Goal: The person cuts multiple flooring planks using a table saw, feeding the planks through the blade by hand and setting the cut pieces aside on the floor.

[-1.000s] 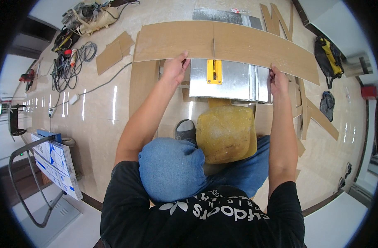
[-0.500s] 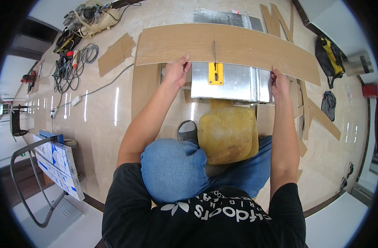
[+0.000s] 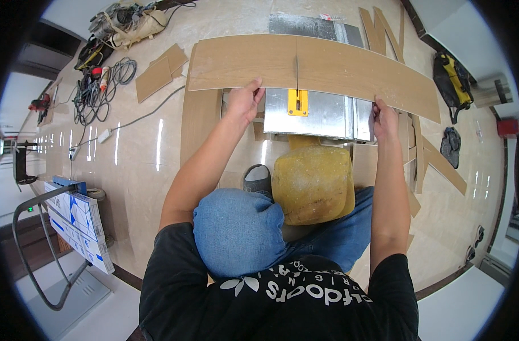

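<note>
A long wood-coloured board (image 3: pixel 356 68) lies crosswise over a silver metal saw table (image 3: pixel 333 113). A blade (image 3: pixel 297 71) stands in a thin slit across the board's middle, in line with a yellow insert (image 3: pixel 298 104) in the tabletop. My left hand (image 3: pixel 245 99) is closed on the board's near edge, left of the insert. My right hand (image 3: pixel 385 119) is closed on the same edge at the table's right side. A dusty yellow padded block (image 3: pixel 313 184) sits between the table and my legs.
Board offcuts (image 3: pixel 154 79) and narrow strips (image 3: pixel 444 165) lie around the table. At left are coiled cables (image 3: pixel 92 96), tool bags (image 3: pixel 129 31), a red tool (image 3: pixel 39 103) and a trolley with boxes (image 3: pixel 75 221). A black-yellow bag (image 3: pixel 450 85) lies at right.
The board and both my hands have shifted slightly toward me, and the board covers a little more of the insert's far end. Both hands still grip the edge.
</note>
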Motion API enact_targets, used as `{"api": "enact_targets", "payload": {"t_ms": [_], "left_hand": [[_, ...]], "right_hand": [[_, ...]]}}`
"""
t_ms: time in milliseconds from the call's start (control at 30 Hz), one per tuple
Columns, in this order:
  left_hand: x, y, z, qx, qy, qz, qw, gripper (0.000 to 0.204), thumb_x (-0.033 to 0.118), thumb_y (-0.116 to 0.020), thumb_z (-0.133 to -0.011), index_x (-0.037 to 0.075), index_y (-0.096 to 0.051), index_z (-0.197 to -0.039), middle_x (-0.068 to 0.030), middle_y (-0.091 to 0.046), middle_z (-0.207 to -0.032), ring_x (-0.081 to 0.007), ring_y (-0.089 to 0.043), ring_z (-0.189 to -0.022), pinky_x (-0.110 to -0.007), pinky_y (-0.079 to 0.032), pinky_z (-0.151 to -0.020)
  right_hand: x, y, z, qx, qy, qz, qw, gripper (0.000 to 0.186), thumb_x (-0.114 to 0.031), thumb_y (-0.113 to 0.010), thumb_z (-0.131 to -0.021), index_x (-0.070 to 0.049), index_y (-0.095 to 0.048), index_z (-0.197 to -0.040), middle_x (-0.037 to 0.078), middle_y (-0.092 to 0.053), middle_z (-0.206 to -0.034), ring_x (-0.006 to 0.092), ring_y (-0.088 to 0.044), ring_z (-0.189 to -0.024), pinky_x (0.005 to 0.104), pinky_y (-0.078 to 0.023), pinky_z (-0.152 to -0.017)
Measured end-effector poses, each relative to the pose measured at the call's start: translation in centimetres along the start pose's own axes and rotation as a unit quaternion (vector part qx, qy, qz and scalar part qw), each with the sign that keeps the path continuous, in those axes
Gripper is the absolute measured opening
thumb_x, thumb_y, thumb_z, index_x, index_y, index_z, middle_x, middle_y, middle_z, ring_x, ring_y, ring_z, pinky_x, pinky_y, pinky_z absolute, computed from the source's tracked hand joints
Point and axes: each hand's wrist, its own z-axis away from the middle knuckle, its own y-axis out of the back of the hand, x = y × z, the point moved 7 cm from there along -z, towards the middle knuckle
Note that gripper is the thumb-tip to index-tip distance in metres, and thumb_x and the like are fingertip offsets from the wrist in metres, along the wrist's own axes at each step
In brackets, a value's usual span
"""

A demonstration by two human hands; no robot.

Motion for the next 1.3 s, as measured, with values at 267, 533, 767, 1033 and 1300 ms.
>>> {"api": "enact_targets", "payload": {"t_ms": [267,533,767,1033,1300], "left_hand": [[0.0,-0.1,0.9,0.000,-0.001,0.000,1.000,0.024,0.005,-0.062,-0.090,0.006,-0.055,-0.113,-0.0043,-0.061,-0.105,-0.0132,-0.060,-0.092,-0.023,-0.053,-0.078],[-0.2,0.1,1.5,-0.007,-0.002,0.002,1.000,0.024,0.005,-0.062,-0.090,0.006,-0.055,-0.114,-0.0041,-0.060,-0.106,-0.0130,-0.059,-0.094,-0.023,-0.053,-0.079],[-0.5,0.5,1.9,-0.005,0.008,0.008,1.000,0.024,0.004,-0.062,-0.089,0.006,-0.056,-0.113,-0.0049,-0.061,-0.110,-0.0147,-0.059,-0.100,-0.026,-0.051,-0.084],[-0.8,0.8,2.3,-0.009,-0.001,0.009,1.000,0.024,0.005,-0.062,-0.090,0.007,-0.055,-0.113,-0.0034,-0.061,-0.105,-0.0137,-0.059,-0.094,-0.024,-0.052,-0.082],[-1.0,1.2,3.0,-0.003,0.001,0.006,1.000,0.024,0.005,-0.062,-0.090,0.006,-0.056,-0.113,-0.0040,-0.061,-0.106,-0.0139,-0.059,-0.096,-0.025,-0.052,-0.084]], "right_hand": [[0.0,0.5,0.7,0.006,0.006,0.009,1.000,0.010,-0.014,-0.066,-0.088,-0.007,-0.060,-0.084,-0.001,-0.053,-0.068,0.0099,-0.048,-0.059,0.0236,-0.039,-0.054],[0.0,0.7,1.5,0.011,0.001,0.016,1.000,0.014,-0.015,-0.066,-0.089,-0.007,-0.058,-0.081,-0.001,-0.052,-0.066,0.0099,-0.047,-0.056,0.0237,-0.038,-0.051],[0.4,1.3,1.6,0.010,-0.012,0.023,1.000,0.015,-0.016,-0.066,-0.089,-0.006,-0.058,-0.081,-0.001,-0.051,-0.066,0.0092,-0.046,-0.056,0.0229,-0.038,-0.050],[0.4,1.2,2.6,0.007,-0.014,-0.012,1.000,0.012,-0.013,-0.065,-0.090,-0.008,-0.057,-0.083,-0.003,-0.050,-0.066,0.0082,-0.046,-0.057,0.0206,-0.039,-0.050],[0.4,1.5,3.4,0.010,-0.013,0.016,1.000,0.013,-0.015,-0.065,-0.090,-0.008,-0.058,-0.082,-0.002,-0.052,-0.067,0.0085,-0.046,-0.055,0.0226,-0.038,-0.050]]}}
